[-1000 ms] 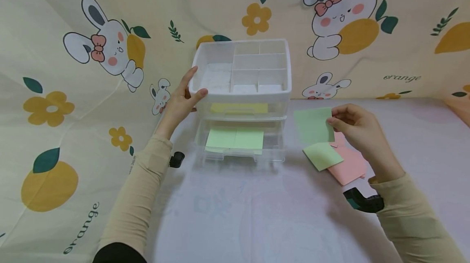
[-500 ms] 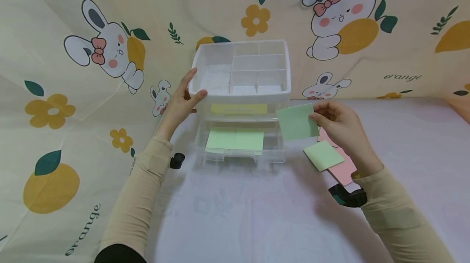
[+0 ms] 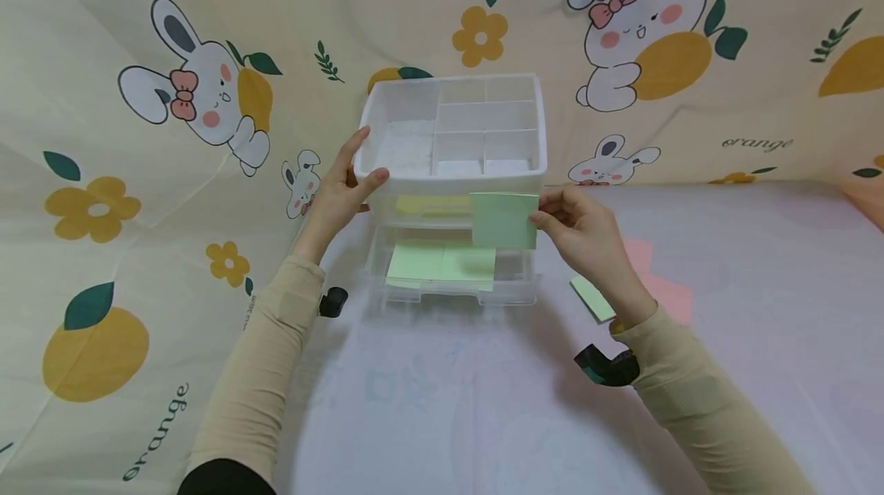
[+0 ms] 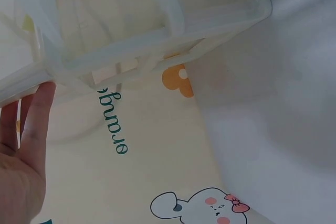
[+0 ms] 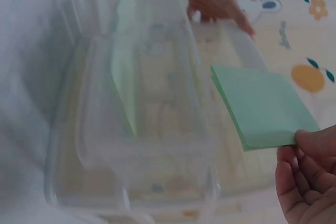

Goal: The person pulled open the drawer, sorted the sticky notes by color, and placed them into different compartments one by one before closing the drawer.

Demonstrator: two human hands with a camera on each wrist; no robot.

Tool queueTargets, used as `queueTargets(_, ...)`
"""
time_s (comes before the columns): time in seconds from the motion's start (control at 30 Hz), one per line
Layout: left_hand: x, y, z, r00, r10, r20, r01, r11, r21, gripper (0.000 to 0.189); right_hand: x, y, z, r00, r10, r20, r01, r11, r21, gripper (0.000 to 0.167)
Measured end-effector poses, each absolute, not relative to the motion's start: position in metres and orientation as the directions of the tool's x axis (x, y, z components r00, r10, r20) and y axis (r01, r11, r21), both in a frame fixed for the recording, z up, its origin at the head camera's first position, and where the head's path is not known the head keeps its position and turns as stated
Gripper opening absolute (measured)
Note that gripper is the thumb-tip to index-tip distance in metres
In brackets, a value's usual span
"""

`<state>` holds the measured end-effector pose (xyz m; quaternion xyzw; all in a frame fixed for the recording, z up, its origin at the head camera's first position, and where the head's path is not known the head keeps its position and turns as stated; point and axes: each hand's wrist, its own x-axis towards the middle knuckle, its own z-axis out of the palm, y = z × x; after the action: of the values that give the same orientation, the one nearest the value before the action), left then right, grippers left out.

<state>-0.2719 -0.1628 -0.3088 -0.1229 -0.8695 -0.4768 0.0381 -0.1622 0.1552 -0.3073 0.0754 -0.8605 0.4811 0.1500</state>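
A white storage organizer with clear drawers stands in the middle of the head view. My left hand grips the left side of its top tray, the thumb over the front rim. Between thumb and fingers, my right hand pinches a green sticky note pad by its right edge. That pad overlaps the right front of the drawers, above the pulled-out lower drawer. Two light green pads lie side by side in this drawer. Yellow notes show through the upper drawer. In the right wrist view, the held pad has visible thickness.
Pink sticky notes and another green pad lie on the white table at the right, partly hidden behind my right forearm. The top tray has a large left compartment and several small ones. A patterned backdrop rises behind.
My right hand has carried the green pad leftward from above the pink notes to the front of the drawers. The left hand and organizer have stayed in place.
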Motion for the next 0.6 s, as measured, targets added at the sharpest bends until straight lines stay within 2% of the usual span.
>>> queueTargets(0.13, -0.272, -0.163, -0.309, -0.968, 0.170, 0.183, 0.245, 0.518, 0.820, 0.068, -0.167, 0.141, -0.315, -0.939, -0.047, 0.342, -0.316, 0.515, -0.797, 0.012)
queueTargets(0.43, -0.273, -0.164, -0.310, -0.970, 0.167, 0.175, 0.236, 0.509, 0.827, 0.068, -0.176, 0.115, -0.326, -0.950, -0.142, 0.278, -0.313, 0.412, -0.856, 0.015)
queueTargets(0.6, -0.273, -0.162, -0.311, -0.970, 0.168, 0.175, 0.236, 0.498, 0.834, 0.068, -0.181, 0.100, -0.331, -0.948, -0.175, 0.264, -0.314, 0.408, -0.857, 0.016)
